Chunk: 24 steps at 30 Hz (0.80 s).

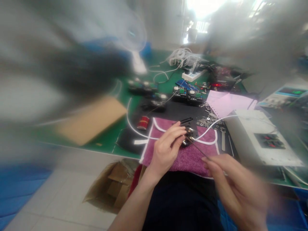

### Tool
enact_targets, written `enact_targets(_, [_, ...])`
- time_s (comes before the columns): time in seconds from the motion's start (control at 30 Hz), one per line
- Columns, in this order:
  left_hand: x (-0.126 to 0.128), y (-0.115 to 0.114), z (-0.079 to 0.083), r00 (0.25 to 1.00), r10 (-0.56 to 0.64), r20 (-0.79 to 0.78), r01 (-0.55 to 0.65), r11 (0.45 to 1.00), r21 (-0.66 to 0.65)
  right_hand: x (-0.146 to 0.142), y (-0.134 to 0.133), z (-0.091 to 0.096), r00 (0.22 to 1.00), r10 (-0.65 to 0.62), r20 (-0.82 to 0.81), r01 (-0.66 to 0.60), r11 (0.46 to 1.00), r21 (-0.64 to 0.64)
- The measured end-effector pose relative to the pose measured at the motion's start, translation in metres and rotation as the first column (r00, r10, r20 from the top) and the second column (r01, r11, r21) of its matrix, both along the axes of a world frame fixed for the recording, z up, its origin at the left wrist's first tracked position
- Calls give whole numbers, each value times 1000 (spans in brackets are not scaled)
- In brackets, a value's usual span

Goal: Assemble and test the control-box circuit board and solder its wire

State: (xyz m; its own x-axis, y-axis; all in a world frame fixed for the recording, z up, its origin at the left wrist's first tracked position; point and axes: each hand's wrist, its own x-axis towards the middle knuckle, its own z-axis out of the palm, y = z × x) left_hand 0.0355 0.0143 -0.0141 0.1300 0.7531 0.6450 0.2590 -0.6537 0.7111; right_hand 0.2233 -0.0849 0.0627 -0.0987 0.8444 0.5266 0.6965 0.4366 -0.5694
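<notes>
A small black device with brass-coloured fittings point(190, 131) lies on a purple cloth point(185, 162) with white edging. My left hand point(166, 147) grips the device from its left side, with fingers and thumb closed on it and hiding part of it. In the fingers of my right hand point(228, 176), a thin metal rod-like tool point(199, 149) is pinched. Its far tip reaches the device by my left thumb; the handle end is hidden in my hand. White tubing point(208, 128) runs beside the device on both sides.
Loose nuts and small hardware point(204, 122) are scattered beyond the cloth. A wrench point(223, 139) lies right, beside a grey box point(260, 138). A red wire spool point(143, 122) and cardboard point(93, 118) are left. Several circuit-board assemblies point(187, 94) stand behind. An open carton point(113, 183) sits below.
</notes>
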Motion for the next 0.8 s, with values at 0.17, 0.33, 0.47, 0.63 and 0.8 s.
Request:
enact_targets(0.17, [1, 0, 0, 1000, 7, 20, -7, 1000, -1, -4, 6, 0, 1000, -2, 27, 1, 1000, 7])
enact_targets(0.33, [1, 0, -2, 1000, 0, 28, 0, 1000, -1, -6, 8, 1, 999, -12, 38, 12, 1000, -14])
enact_targets(0.47, [1, 0, -1, 1000, -5, 26, 5, 1000, 9, -9, 11, 5, 997, -73, 25, 74, 997, -22])
enact_targets(0.63, [0, 0, -1, 1000, -10, 23, 9, 1000, 12, -13, 15, 9, 982, -164, -91, 158, 985, -64])
enact_targets(0.8, [-2, 0, -3, 1000, 1, -18, -2, 1000, -27, -12, 22, 8, 789, -78, -610, -139, 944, -300])
